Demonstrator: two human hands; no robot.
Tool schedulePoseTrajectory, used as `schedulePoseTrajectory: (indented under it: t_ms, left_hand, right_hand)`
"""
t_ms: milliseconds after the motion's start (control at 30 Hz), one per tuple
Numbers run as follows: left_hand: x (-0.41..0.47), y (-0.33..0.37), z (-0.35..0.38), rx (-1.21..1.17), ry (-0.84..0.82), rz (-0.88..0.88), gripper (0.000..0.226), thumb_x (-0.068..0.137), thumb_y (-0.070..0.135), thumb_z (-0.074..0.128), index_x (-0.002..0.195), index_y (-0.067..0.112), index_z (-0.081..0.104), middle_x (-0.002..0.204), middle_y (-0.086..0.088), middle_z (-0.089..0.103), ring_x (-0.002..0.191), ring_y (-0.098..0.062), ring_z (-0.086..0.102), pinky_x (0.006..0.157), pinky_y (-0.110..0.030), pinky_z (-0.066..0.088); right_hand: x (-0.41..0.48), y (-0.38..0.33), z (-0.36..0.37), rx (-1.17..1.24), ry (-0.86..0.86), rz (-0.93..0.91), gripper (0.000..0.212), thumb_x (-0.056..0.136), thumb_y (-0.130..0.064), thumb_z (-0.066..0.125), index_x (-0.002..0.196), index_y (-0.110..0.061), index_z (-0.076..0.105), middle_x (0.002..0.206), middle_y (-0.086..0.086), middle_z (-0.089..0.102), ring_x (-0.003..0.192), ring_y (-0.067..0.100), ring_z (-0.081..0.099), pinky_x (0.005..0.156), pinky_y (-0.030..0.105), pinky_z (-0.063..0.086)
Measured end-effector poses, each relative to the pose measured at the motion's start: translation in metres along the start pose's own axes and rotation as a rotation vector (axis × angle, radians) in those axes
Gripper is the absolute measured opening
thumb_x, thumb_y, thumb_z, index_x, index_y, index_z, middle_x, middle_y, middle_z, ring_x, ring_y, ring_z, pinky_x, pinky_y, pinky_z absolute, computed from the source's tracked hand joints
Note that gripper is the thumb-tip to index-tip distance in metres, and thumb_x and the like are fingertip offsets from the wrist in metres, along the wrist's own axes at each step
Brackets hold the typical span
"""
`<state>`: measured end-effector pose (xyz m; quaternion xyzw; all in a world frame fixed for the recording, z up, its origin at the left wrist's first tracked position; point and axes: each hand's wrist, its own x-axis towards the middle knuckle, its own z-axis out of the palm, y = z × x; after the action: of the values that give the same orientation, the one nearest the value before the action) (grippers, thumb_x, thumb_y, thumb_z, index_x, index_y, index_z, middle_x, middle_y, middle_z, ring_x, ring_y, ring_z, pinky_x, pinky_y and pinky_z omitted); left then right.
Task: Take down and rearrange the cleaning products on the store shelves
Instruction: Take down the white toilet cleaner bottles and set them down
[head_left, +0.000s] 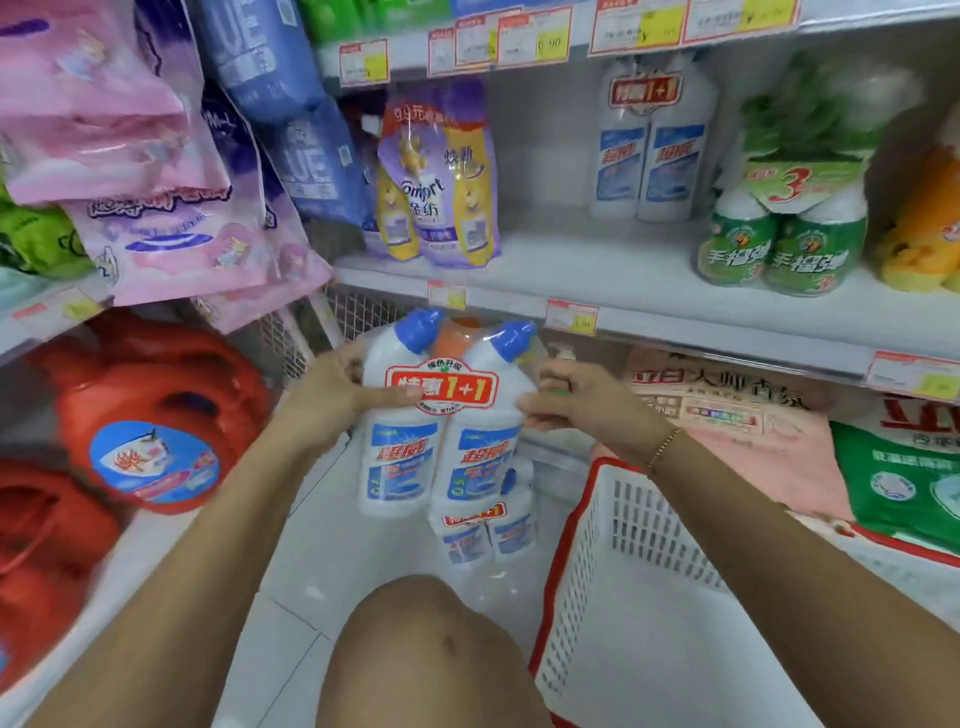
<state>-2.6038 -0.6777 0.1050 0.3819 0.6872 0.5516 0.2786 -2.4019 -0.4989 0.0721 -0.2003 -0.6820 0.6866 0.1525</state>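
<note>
A twin pack of white cleaner bottles (441, 447) with blue caps and a red "1+1" label is held upright in front of the lower shelf. My left hand (332, 400) grips its left side, thumb across the label. My right hand (576, 400) pinches its right side. A second, similar twin pack (485, 530) stands on the floor just below and behind it. A third matching twin pack (652, 140) stands on the middle shelf (597, 275) above.
A white basket with a red rim (639, 582) sits on the floor at the right. Green bottle packs (779, 244), purple-yellow softener pouches (441, 176), red detergent jugs (150, 415) and pink bags (119, 130) fill the shelves. My knee (426, 654) is low in the middle.
</note>
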Motion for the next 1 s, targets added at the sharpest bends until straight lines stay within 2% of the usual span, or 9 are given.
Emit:
schedulePoseTrajectory:
  t_ms: [133,233,300,367,500,600,767,867,1000]
  left_hand:
    - [-0.024,-0.073,0.009,-0.031,0.071,-0.139,0.091,0.037,0.036,0.095,0.116,0.005,0.063,0.103,-0.013,0.073,0.090,-0.028,0.071,0.079,-0.039,0.057]
    - [-0.039,-0.117,0.025,0.006,0.103,-0.208,0.071,0.045,0.028,0.092,0.106,0.006,0.063,0.095,-0.006,0.075,0.083,-0.023,0.072,0.073,-0.036,0.058]
    - [-0.046,-0.140,0.038,0.044,0.097,-0.231,0.049,0.057,0.012,0.091,0.097,0.009,0.063,0.087,0.001,0.075,0.076,-0.014,0.071,0.066,-0.027,0.055]
    - [-0.048,-0.162,0.048,0.071,0.064,-0.257,0.043,0.060,0.006,0.089,0.093,0.011,0.063,0.082,0.009,0.073,0.071,-0.007,0.068,0.063,-0.019,0.052]
    - [-0.051,-0.196,0.061,0.113,0.046,-0.302,0.056,0.042,0.041,0.085,0.091,0.023,0.067,0.084,0.018,0.072,0.072,-0.001,0.066,0.064,-0.012,0.049]
    - [-0.054,-0.218,0.068,0.124,0.067,-0.348,0.056,0.041,0.046,0.084,0.092,0.028,0.070,0.087,0.020,0.073,0.075,0.001,0.068,0.068,-0.015,0.050]
    - [-0.056,-0.226,0.076,0.232,0.079,-0.340,0.041,0.066,0.017,0.087,0.090,0.041,0.063,0.093,0.022,0.066,0.081,0.001,0.063,0.074,-0.015,0.045]
    - [-0.058,-0.223,0.074,0.318,0.066,-0.278,0.040,0.068,0.017,0.085,0.091,0.039,0.060,0.095,0.022,0.058,0.083,0.006,0.056,0.070,-0.002,0.041]
    - [-0.060,-0.219,0.068,0.387,0.032,-0.260,0.037,0.072,0.019,0.083,0.102,0.028,0.062,0.099,0.017,0.058,0.081,0.008,0.055,0.068,0.004,0.039]
  right_hand:
    - [0.013,0.032,0.009,-0.263,-0.013,-0.012,0.013,0.079,0.000,0.071,0.084,0.006,0.061,0.075,0.005,0.062,0.058,0.004,0.056,0.058,0.017,0.050]
    - [0.017,0.060,0.012,-0.530,-0.012,-0.034,0.024,0.071,-0.003,0.078,0.062,-0.014,0.059,0.054,-0.015,0.053,0.049,-0.004,0.048,0.055,0.009,0.036]
    - [0.016,0.078,0.012,-0.690,-0.006,-0.018,0.022,0.068,-0.009,0.081,0.069,-0.021,0.062,0.057,-0.015,0.052,0.050,-0.002,0.048,0.053,0.009,0.034]
    - [0.015,0.097,0.012,-0.803,-0.006,0.019,0.021,0.068,-0.017,0.081,0.086,-0.014,0.070,0.068,-0.003,0.059,0.060,0.008,0.052,0.059,0.019,0.037]
    - [0.020,0.133,0.018,-1.003,-0.087,0.072,0.029,0.073,-0.021,0.074,0.100,-0.011,0.070,0.095,0.006,0.069,0.086,0.019,0.059,0.072,0.026,0.037]
    - [0.026,0.151,0.024,-1.152,-0.139,0.087,0.026,0.078,-0.024,0.067,0.100,-0.011,0.068,0.102,0.007,0.068,0.098,0.024,0.060,0.080,0.030,0.041]
    - [0.028,0.167,0.030,-1.287,-0.194,0.123,0.023,0.084,-0.026,0.061,0.104,-0.014,0.064,0.106,0.006,0.066,0.102,0.025,0.058,0.084,0.031,0.042]
    - [0.026,0.173,0.036,-1.304,-0.202,0.117,0.023,0.086,-0.026,0.060,0.106,-0.014,0.062,0.108,0.006,0.065,0.102,0.023,0.058,0.085,0.028,0.041]
    - [0.025,0.176,0.044,-1.276,-0.205,0.105,0.023,0.088,-0.028,0.059,0.107,-0.015,0.060,0.109,0.005,0.064,0.101,0.022,0.057,0.088,0.030,0.042]
